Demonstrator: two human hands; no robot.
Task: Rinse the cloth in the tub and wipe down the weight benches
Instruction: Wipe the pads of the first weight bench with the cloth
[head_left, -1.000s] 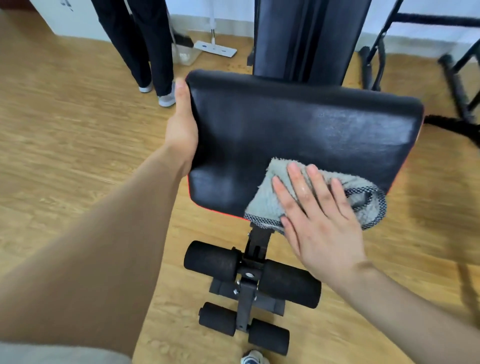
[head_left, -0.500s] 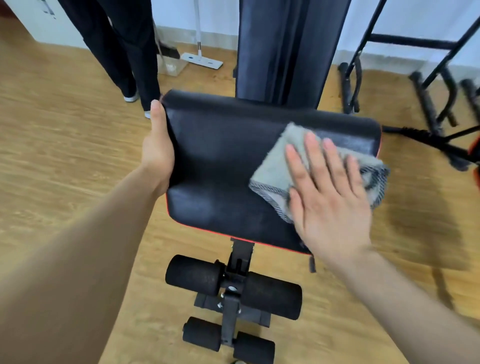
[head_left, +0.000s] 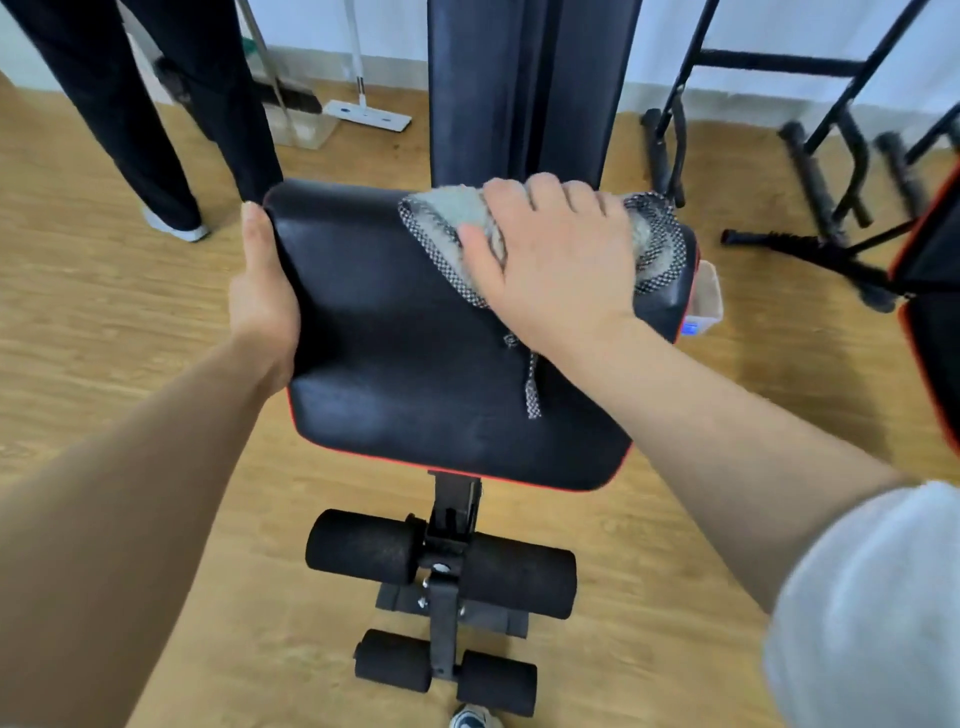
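Note:
The weight bench's black seat pad (head_left: 415, 364), trimmed in red, fills the middle of the view. My left hand (head_left: 262, 306) grips its left edge, thumb lying on top. A grey fluffy cloth (head_left: 441, 218) with a checked border lies at the pad's far edge. My right hand (head_left: 550, 260) presses on it with fingers curled over that edge. The cloth's checked loop (head_left: 532, 389) trails on the pad under my wrist. A small translucent tub (head_left: 706, 296) shows partly behind the pad's right side.
The dark backrest (head_left: 519, 88) rises behind the seat. Foam leg rollers (head_left: 363, 551) sit below its near edge. A person's legs (head_left: 156, 130) stand at far left, beside a flat mop (head_left: 369, 117). A black rack (head_left: 810, 156) and another bench pad (head_left: 930, 260) are at right.
My right hand has slid the cloth from the pad's near right part up to its far edge, and its fingers now curl over it. My left hand keeps its grip on the left edge.

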